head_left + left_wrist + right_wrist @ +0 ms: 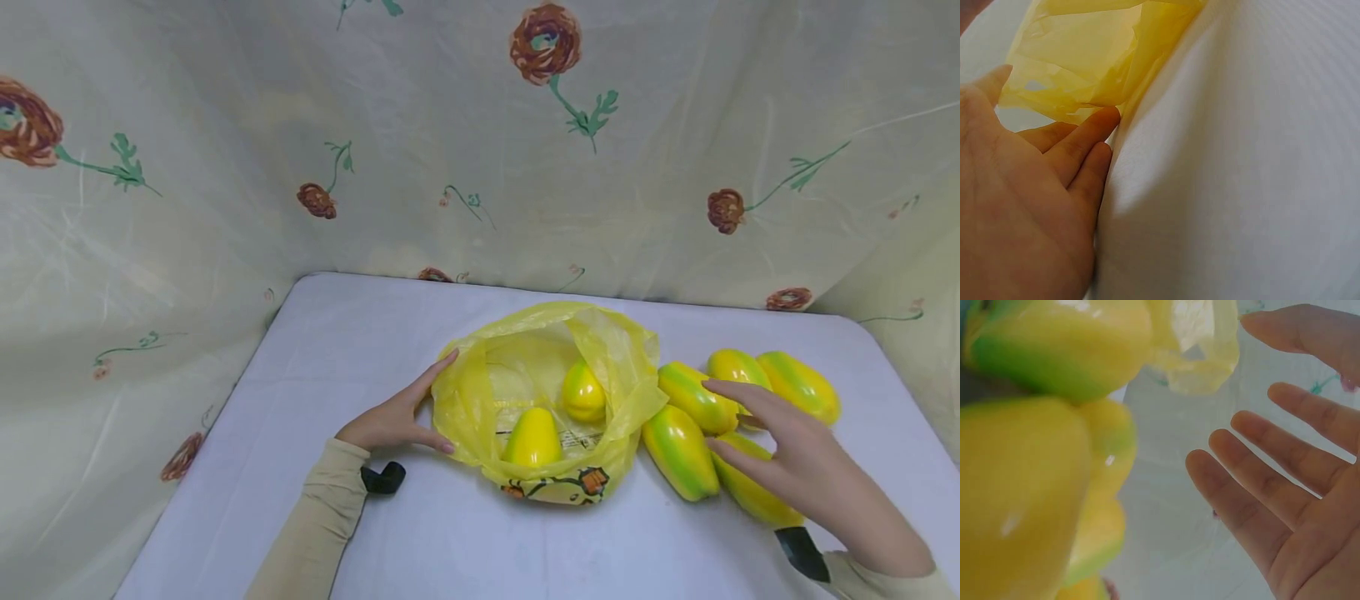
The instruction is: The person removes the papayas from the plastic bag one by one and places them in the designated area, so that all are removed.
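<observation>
A yellow plastic bag [468,417] lies with its mouth spread on the table. Inside it, one papaya [534,437] sits near the front and a second papaya [583,392] by the right wall; both are yellow, shiny and look artificial. My left hand [401,421] touches the bag's left side, thumb and fingers spread; the left wrist view shows its fingertips [1109,117] against the plastic. My right hand [795,442], fingers extended and holding nothing, hovers over several yellow-green papayas [678,454] piled right of the bag. In the right wrist view a papaya [1016,500] looms close beside that hand.
A white cloth covers the table [360,333], whose far edge meets a hanging floral curtain [420,150]. The pile's rearmost papaya [801,387] lies toward the table's right edge. A black strap [382,478] shows at my left wrist.
</observation>
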### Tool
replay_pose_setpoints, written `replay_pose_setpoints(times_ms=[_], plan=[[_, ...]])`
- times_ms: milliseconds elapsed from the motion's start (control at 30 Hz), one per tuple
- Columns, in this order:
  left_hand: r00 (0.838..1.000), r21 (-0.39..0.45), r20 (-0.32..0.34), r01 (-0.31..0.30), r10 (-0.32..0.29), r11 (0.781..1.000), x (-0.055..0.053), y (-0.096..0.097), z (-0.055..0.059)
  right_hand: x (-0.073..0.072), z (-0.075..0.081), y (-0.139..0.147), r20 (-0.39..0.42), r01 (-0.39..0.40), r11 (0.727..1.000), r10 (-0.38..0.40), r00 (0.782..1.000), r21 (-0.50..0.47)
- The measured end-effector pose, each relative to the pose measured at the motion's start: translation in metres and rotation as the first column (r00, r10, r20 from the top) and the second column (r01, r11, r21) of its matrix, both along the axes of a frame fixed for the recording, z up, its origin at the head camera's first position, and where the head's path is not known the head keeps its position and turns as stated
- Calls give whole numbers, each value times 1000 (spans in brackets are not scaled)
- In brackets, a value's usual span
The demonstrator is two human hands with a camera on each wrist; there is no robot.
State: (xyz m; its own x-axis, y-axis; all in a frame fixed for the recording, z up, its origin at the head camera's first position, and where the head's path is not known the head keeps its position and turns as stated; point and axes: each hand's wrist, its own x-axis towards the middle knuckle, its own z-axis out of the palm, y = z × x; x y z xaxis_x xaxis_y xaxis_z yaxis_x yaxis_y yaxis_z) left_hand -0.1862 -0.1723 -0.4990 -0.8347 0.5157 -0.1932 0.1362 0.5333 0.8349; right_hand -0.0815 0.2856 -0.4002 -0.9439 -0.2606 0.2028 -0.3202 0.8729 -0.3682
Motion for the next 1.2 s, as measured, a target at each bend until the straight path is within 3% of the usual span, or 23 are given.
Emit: replay_pose_setpoints(times_ms=[133,533,900,1200], plan=[[1000,-6,3,-6,6,1000,0,0,-1,-8,7,-15,-18,-52,999,52,998,-3],[999,19,-25,35,-34,999,0,-3,1,-32,22,-59,183,-100,995,102,978,-23],[998,20,-42,41,-41,999,0,-3,1,-51,22,-97,246,-197,980,189,951,9],[998,34,-45,44,-42,998,-1,-3,-3,-60,20,-124,324,-237,971,214,921,33]])
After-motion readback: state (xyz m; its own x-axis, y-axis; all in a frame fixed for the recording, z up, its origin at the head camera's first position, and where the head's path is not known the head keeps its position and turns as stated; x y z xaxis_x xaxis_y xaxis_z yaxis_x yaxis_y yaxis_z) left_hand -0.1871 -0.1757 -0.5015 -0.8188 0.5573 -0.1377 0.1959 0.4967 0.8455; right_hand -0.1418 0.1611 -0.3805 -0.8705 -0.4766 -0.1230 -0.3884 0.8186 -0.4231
